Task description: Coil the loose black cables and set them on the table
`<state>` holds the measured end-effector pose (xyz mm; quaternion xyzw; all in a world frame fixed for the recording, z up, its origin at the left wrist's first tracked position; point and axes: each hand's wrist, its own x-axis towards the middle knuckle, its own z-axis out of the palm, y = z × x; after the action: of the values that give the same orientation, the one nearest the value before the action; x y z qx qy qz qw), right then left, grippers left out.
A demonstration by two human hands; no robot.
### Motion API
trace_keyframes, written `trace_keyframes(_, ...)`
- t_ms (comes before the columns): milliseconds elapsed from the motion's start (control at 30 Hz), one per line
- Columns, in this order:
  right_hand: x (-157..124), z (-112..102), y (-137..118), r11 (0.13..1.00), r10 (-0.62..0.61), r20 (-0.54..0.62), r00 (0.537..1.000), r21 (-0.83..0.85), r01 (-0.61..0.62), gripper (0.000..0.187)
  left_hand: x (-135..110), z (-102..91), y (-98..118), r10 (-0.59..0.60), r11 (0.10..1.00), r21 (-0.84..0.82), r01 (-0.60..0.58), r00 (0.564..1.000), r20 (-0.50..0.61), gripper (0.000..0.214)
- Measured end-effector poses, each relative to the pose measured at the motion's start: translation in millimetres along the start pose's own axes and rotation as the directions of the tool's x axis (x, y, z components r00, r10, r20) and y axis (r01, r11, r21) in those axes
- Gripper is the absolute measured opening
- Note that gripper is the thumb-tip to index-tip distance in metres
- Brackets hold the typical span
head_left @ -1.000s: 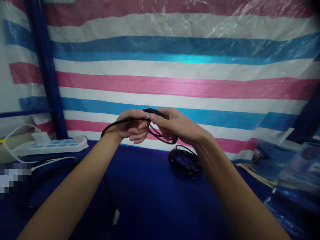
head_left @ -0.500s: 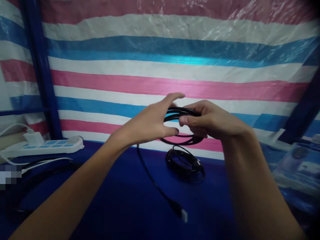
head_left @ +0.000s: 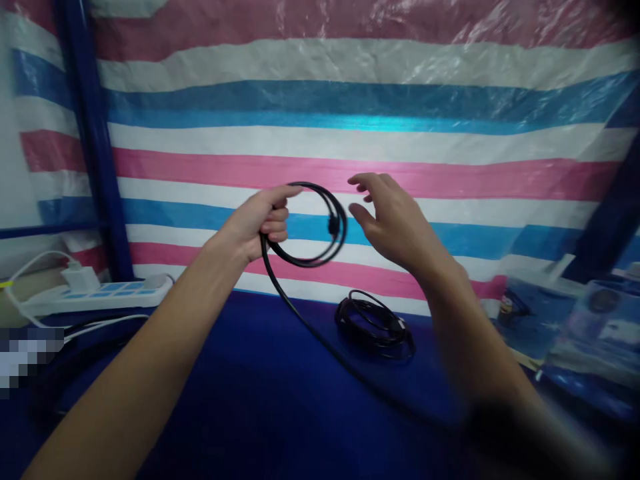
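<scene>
My left hand [head_left: 260,221] is closed round a black cable [head_left: 320,257], holding a small loop of it up in front of the striped tarp. The cable's free length trails down to the right across the blue table [head_left: 280,413] and passes under my right forearm. My right hand [head_left: 393,220] hovers just right of the loop with its fingers spread apart, holding nothing. A second black cable, coiled in a bundle [head_left: 376,327], lies on the table below my right hand.
A white power strip [head_left: 95,293] with a white charger plugged in sits at the back left, with white and black leads beside it. Clear plastic packets [head_left: 575,327] lie at the right. A blue upright post [head_left: 85,133] stands at the left.
My right hand has let go of the cable loop and opened. My left hand, open half a second ago, has closed on the loop and lifted it. The loose end has swung to the right.
</scene>
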<state>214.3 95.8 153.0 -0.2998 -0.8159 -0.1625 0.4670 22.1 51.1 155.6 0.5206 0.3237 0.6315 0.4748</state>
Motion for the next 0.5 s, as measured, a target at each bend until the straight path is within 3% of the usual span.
trace_keyframes(33,-1.2,-2.3,-0.2,0.995,-0.027,0.032,0.999,-0.097,0.03,0.04,0.1,-4.5,3.2,0.047,0.998,-0.031,-0.048,0.998,-0.045,0.04)
trace_keyframes(100,-5.1,-9.9,-3.7,0.993,-0.059,0.255,0.965,-0.086,0.083,0.048,-0.8,-14.1,10.4,0.118,0.989,-0.079,-0.128,0.985,-0.129,0.041)
trace_keyframes(133,-7.4,-14.2,-6.5,0.997,-0.071,0.421,0.904,0.014,0.071,0.05,-1.5,-19.3,14.1,0.138,0.982,-0.102,-0.156,0.976,-0.171,0.041)
trace_keyframes(200,-11.2,-21.3,-12.1,0.961,-0.13,0.709,0.693,0.261,-0.087,0.059,-2.7,-29.7,21.1,0.161,0.972,-0.129,-0.197,0.956,-0.246,0.04)
trace_keyframes(233,-12.3,-23.2,-13.9,0.911,-0.173,0.788,0.591,0.356,-0.209,0.066,-3.0,-34.7,24.0,0.17,0.966,-0.142,-0.214,0.947,-0.273,0.04)
trace_keyframes(267,-12.8,-24.0,-14.7,0.846,-0.218,0.826,0.52,0.426,-0.321,0.072,-3.1,-39.2,26.3,0.174,0.961,-0.158,-0.226,0.941,-0.29,0.04)
trace_keyframes(300,-12.8,-23.7,-14.6,0.777,-0.26,0.832,0.49,0.482,-0.405,0.075,-2.8,-42.9,28.0,0.173,0.957,-0.174,-0.231,0.94,-0.295,0.039)
trace_keyframes(333,-12.1,-22.6,-13.9,0.712,-0.3,0.813,0.498,0.539,-0.45,0.075,-2.3,-45.5,29.0,0.166,0.955,-0.189,-0.229,0.94,-0.3,0.039)
trace_keyframes(367,-11.1,-21.1,-13.0,0.657,-0.324,0.778,0.538,0.594,-0.464,0.071,-1.7,-46.9,29.2,0.157,0.953,-0.201,-0.226,0.938,-0.31,0.038)
trace_keyframes(433,-8.5,-18.2,-12.6,0.592,-0.314,0.662,0.681,0.697,-0.405,0.051,-0.4,-45.3,27.7,0.147,0.957,-0.193,-0.218,0.935,-0.324,0.037)
trace_keyframes(500,-5.9,-16.0,-14.6,0.615,-0.214,0.531,0.82,0.725,-0.309,0.029,0.1,-38.8,24.5,0.15,0.963,-0.167,-0.21,0.938,-0.314,0.037)
